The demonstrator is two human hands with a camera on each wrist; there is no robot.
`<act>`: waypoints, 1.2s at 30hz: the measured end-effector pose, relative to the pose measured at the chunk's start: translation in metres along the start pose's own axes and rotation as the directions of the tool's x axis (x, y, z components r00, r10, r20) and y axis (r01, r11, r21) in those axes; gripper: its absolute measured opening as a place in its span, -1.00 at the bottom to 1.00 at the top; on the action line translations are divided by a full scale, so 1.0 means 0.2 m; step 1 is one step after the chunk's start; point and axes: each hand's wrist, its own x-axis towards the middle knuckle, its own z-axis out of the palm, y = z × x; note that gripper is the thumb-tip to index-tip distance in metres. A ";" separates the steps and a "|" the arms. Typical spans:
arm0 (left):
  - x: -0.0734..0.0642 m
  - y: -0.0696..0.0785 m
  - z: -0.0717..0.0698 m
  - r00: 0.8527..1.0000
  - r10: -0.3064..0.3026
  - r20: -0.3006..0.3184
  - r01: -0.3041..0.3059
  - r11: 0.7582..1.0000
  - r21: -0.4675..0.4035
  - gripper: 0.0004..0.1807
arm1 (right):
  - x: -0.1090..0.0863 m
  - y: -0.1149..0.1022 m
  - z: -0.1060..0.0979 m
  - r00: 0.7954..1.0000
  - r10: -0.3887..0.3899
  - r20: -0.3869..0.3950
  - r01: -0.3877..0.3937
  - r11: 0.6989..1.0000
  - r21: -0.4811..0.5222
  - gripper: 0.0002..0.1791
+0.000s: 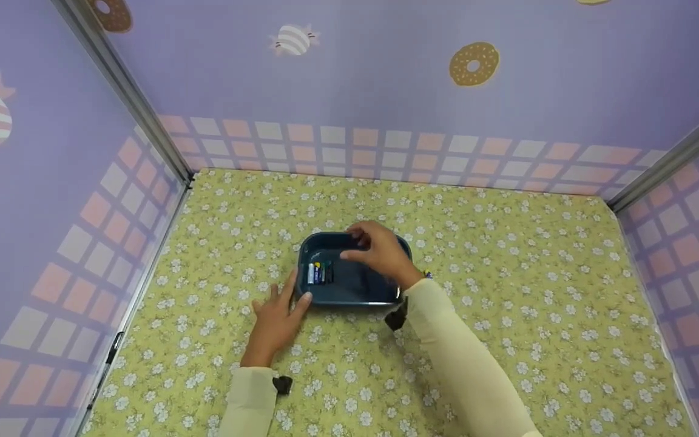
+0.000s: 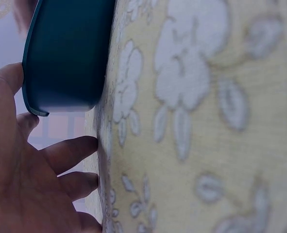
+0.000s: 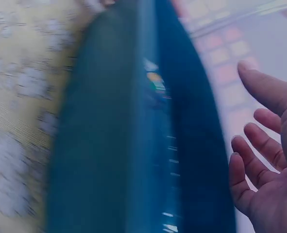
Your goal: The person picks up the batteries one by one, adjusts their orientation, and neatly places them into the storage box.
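Observation:
A dark teal plastic tray [image 1: 349, 302] with raised walls sits on the floral cloth. Inside it, near the left wall, several small batteries [image 1: 319, 273] lie side by side. My left hand [image 1: 278, 318] is at the tray's front left corner, thumb and index finger touching the rim. In the left wrist view, its other fingers spread down toward the cloth beside the tray wall [image 2: 68, 58]. My right hand [image 1: 380, 252] hovers over the tray's right half, thumb apart from the loosely bent fingers. The right wrist view shows nothing in that hand [image 3: 269, 160].
A small blue and yellow thing [image 1: 427, 274] shows just past my right wrist, mostly hidden, its kind unclear. Yellow floral cloth [image 1: 537, 291] covers the surface. Purple printed panels [image 1: 386, 79] stand at the back and both sides, with metal posts [image 1: 137, 103] at the corners.

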 end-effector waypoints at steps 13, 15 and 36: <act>0.00 0.00 0.00 0.999 0.049 -0.003 -0.049 0.999 -0.011 -0.10 | -0.21 0.01 -0.44 0.965 -0.070 -0.254 0.063 0.997 -0.035 -0.55; 0.00 0.00 0.00 0.999 0.047 -0.001 -0.047 0.999 -0.008 -0.10 | -0.25 0.03 -0.48 0.962 -0.063 -0.264 0.052 0.998 -0.047 -0.54; 0.01 -0.01 0.00 0.999 0.039 -0.005 -0.039 0.999 -0.002 -0.09 | -0.67 0.35 -0.54 0.970 -0.036 -0.239 -0.025 0.969 -0.247 -0.42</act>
